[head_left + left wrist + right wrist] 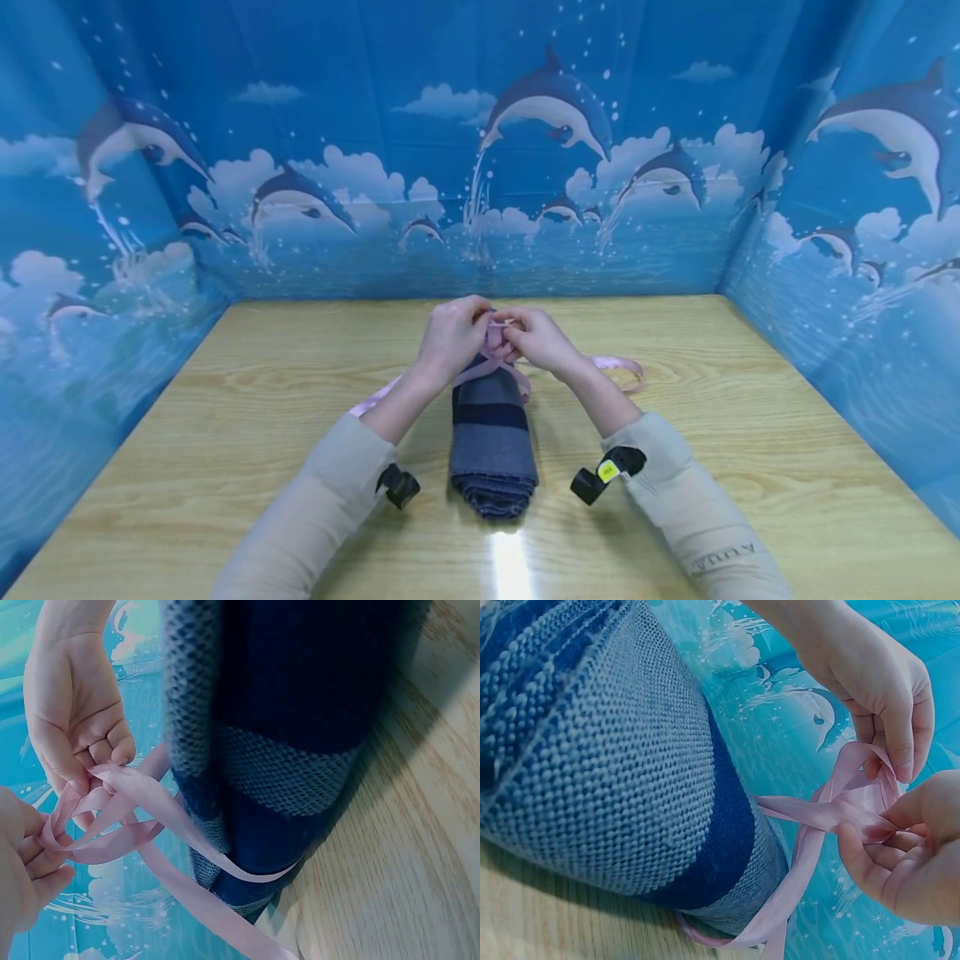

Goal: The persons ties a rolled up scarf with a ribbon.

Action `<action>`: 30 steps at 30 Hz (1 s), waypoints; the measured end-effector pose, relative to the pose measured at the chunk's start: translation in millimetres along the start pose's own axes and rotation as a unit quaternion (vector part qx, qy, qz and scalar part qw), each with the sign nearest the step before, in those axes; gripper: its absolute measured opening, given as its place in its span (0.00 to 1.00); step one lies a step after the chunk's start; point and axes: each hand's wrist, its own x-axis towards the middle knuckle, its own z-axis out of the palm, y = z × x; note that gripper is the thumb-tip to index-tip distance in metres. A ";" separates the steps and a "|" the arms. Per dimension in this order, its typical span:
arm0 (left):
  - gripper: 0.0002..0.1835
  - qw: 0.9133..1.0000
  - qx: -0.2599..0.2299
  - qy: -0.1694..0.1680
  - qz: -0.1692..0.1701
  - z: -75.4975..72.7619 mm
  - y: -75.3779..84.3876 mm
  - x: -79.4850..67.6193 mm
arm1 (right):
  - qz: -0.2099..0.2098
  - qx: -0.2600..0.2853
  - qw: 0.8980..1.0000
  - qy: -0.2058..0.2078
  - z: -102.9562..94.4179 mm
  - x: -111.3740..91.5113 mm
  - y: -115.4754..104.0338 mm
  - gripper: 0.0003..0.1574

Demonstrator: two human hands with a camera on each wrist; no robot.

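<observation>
A rolled blue-grey woven cloth with dark navy stripes lies lengthwise on the table, layered end towards me. Pink ribbon passes round its far part, with crossed strands and loops above it. At that far end my left hand pinches a ribbon loop between thumb and fingers. Close beside it, my right hand pinches another part of the ribbon. In the left wrist view the ribbon loops run between both hands. Folded ribbon hides the exact crossing.
The wood-grain table carries the roll near its middle. Ribbon tails stretch out on both sides, the right one curling on the tabletop. A blue dolphin-print curtain encloses the back and sides. Each sleeve cuff has a black wrist camera.
</observation>
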 end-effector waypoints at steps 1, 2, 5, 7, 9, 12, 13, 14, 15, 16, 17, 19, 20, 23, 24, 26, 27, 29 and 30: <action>0.05 1.000 0.000 0.001 0.002 -0.2 0.2 0.0 | 0.002 0.003 1.000 0.000 0.3 0.1 -0.4 0.24; 0.05 1.000 0.001 0.002 0.005 -0.3 0.3 0.0 | 0.004 0.006 1.000 0.000 0.5 0.2 -0.7 0.24; 0.05 1.000 0.001 0.008 0.017 -0.3 0.2 -0.4 | 0.014 0.015 1.000 -0.002 1.3 1.0 -1.1 0.24; 0.05 0.999 0.002 0.015 0.029 -0.1 -0.2 -0.7 | 0.021 0.026 0.999 -0.005 1.7 1.9 -1.0 0.24; 0.04 0.999 0.001 0.022 0.040 0.2 -0.6 -1.0 | 0.027 0.037 0.999 -0.008 2.2 2.6 -0.6 0.25; 0.04 0.998 0.000 0.030 0.053 0.5 -0.8 -1.4 | 0.034 0.055 0.998 -0.011 3.1 3.4 -0.4 0.26; 0.04 0.998 0.000 0.032 0.056 0.6 -0.8 -1.6 | 0.037 0.060 0.997 -0.010 3.6 3.3 -0.5 0.27; 0.03 0.998 -0.001 0.034 0.057 0.7 -0.7 -1.7 | 0.036 0.064 0.997 -0.008 4.0 3.4 -0.4 0.27; 0.03 0.998 -0.002 0.035 0.058 0.7 -0.6 -1.8 | 0.039 0.069 0.997 -0.004 4.8 3.4 -0.4 0.27; 0.03 0.998 -0.003 0.035 0.058 0.7 -0.7 -1.9 | 0.041 0.071 0.997 -0.001 5.5 3.6 -0.3 0.27; 0.03 0.998 -0.003 0.035 0.058 0.7 -0.7 -2.1 | 0.041 0.073 0.996 0.003 6.2 3.8 -0.1 0.26; 0.03 0.998 -0.002 0.032 0.059 1.0 -0.9 -2.5 | 0.042 0.076 0.996 0.009 7.7 4.2 0.8 0.26; 0.03 0.998 -0.001 0.031 0.061 1.2 -1.0 -2.8 | 0.043 0.078 0.996 0.011 8.5 4.5 1.6 0.25; 0.03 0.997 0.003 0.030 0.069 1.9 -1.6 -3.3 | 0.037 0.078 0.996 0.016 10.5 5.3 4.2 0.24; 0.03 0.997 0.003 0.031 0.071 1.9 -1.8 -3.3 | 0.035 0.077 0.996 0.018 11.1 5.5 4.8 0.24; 0.03 0.997 -0.001 0.032 0.071 1.7 -2.0 -3.1 | 0.027 0.075 0.997 0.018 11.9 6.2 6.2 0.22; 0.03 0.997 -0.003 0.032 0.070 1.4 -2.1 -3.0 | 0.025 0.071 0.997 0.019 12.2 6.4 6.5 0.22; 0.03 0.997 -0.008 0.027 0.066 0.6 -2.4 -2.7 | 0.018 0.062 0.998 0.017 12.6 6.5 6.5 0.19; 0.04 0.998 -0.009 0.025 0.064 0.1 -2.7 -2.6 | 0.014 0.061 0.998 0.014 12.7 6.7 6.3 0.18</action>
